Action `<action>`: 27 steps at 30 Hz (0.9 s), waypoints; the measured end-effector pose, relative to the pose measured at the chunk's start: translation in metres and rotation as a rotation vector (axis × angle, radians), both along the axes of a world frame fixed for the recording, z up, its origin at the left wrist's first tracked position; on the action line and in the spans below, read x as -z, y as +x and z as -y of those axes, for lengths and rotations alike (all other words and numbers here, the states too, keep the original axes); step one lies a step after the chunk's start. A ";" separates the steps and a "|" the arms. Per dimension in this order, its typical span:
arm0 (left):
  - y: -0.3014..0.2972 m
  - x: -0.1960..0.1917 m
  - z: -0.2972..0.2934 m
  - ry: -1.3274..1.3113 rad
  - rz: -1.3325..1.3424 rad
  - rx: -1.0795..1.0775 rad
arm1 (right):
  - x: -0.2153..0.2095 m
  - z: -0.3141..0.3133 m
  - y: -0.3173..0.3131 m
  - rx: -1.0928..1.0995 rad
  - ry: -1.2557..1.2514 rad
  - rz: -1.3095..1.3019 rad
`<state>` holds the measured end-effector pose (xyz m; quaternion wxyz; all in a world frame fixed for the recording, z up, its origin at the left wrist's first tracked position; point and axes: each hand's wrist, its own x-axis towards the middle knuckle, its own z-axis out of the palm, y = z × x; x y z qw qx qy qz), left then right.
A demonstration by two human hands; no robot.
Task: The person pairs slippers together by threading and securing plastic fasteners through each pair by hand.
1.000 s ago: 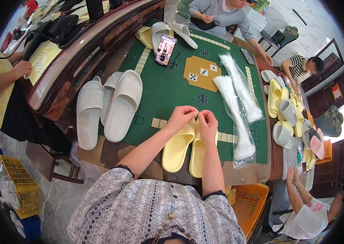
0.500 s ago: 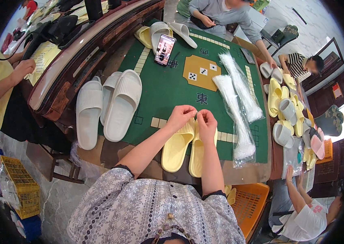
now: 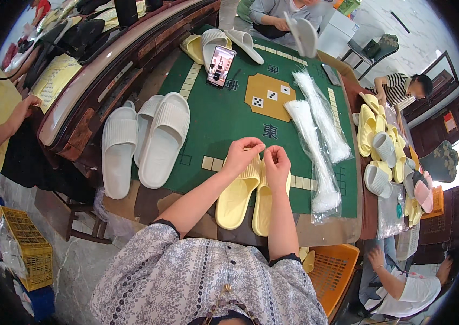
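Observation:
A pair of pale yellow slippers lies at the front edge of the table, toes away from me: the left slipper (image 3: 234, 203) and the right slipper (image 3: 262, 216). Above their straps my left hand (image 3: 244, 156) is closed in a pinch, thumb against fingers. Close beside it, my right hand (image 3: 277, 167) pinches too, fingertips a little apart from the left ones. Whatever sits between the fingertips is too small to make out. To the right of my hands lie two clear bags of thin white plastic strands, the nearer bag (image 3: 313, 157) and the farther bag (image 3: 324, 122).
Grey slippers (image 3: 164, 146) stand at the left of the green tabletop (image 3: 213, 124). A phone (image 3: 220, 66) leans on more slippers at the back. Slippers pile up (image 3: 384, 146) at the right. An orange crate (image 3: 335, 271) is below the edge. Co-workers sit around.
Across the table, a co-worker has lifted grey slippers from the right pile toward themselves. The left co-worker's hand moved lower; the white-shirted person's hands drew back. My hands barely moved.

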<state>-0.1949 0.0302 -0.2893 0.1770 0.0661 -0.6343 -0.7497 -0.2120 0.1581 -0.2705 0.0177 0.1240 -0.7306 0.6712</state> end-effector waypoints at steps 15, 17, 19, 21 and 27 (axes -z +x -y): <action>-0.002 0.002 0.005 0.258 0.080 0.154 | 0.004 -0.003 -0.004 0.005 -0.055 0.025; -0.001 0.000 0.005 0.185 0.089 0.191 | 0.006 -0.005 -0.005 0.009 -0.047 0.021; -0.001 0.000 0.005 0.164 0.081 0.178 | 0.006 -0.005 -0.004 0.007 -0.040 0.017; -0.001 0.000 0.005 0.142 0.073 0.166 | 0.005 -0.004 -0.004 0.001 -0.049 0.023; 0.000 0.000 0.005 0.098 0.083 0.178 | 0.004 -0.004 -0.003 -0.018 -0.045 0.032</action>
